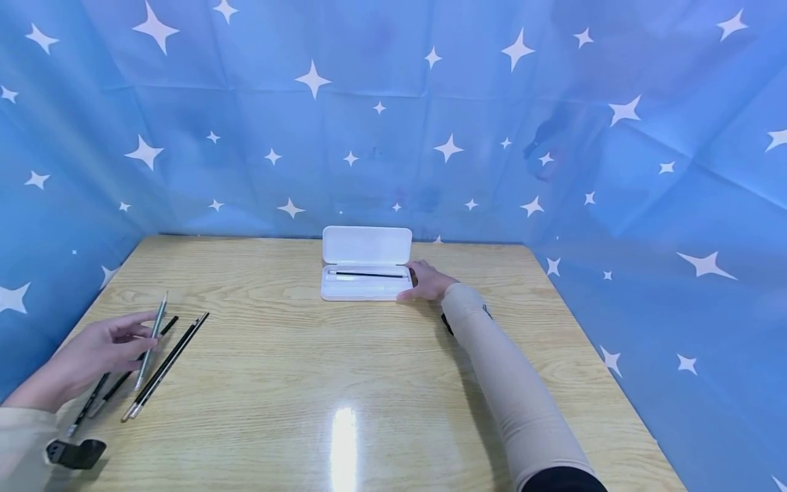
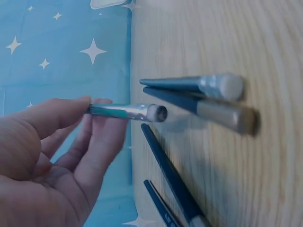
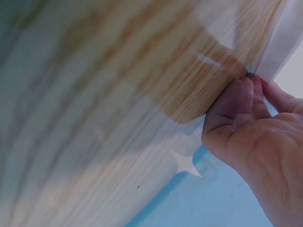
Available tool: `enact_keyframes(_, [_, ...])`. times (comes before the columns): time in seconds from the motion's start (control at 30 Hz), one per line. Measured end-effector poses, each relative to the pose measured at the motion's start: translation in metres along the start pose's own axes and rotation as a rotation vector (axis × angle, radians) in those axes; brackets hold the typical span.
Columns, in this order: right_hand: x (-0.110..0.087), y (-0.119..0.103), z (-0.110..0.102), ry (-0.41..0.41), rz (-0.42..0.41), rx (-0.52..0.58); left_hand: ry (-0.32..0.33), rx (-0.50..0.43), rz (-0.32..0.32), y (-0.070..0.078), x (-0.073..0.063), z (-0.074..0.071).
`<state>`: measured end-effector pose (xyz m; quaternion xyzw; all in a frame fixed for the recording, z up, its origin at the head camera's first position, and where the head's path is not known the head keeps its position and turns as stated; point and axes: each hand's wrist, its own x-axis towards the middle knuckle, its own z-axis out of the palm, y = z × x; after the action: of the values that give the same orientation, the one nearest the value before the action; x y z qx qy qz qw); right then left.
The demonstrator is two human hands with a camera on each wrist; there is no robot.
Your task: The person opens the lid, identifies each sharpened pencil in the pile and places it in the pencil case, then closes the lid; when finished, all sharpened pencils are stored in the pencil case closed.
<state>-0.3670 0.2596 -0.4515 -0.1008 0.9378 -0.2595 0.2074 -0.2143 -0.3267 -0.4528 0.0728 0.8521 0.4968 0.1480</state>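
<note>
My left hand [image 1: 101,352] pinches a green pencil [image 1: 144,369] between thumb and fingers, above the left part of the table. In the left wrist view, the eraser end of that pencil [image 2: 128,111] points away from the fingertips. Below and beside this hand lie several dark pencils [image 1: 172,359] on the wood. A white pencil case [image 1: 367,246] stands with its lid raised at the table's far side; one black pencil [image 1: 369,275] lies inside. At the case's right end, my right hand [image 1: 427,281] grips the edge, thumb at the front corner and fingers farther back.
The wooden table [image 1: 277,383] reaches back to a blue star-patterned cloth [image 1: 381,157], which also hangs along both sides. A bright light reflection [image 1: 343,447] shows near the front. A black strap piece [image 1: 76,454] sits by the left wrist.
</note>
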Motion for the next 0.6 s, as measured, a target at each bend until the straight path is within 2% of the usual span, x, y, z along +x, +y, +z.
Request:
enact_keyframes(0.33, [0.001,0.001,0.0,-0.018,-0.009,-0.035,0.087,-0.053,0.058,0.008,0.01,0.012])
enact_keyframes(0.6, [0.001,0.002,-0.002,-0.018,-0.004,-0.045,0.102,-0.069,0.112,0.021,0.021,0.019])
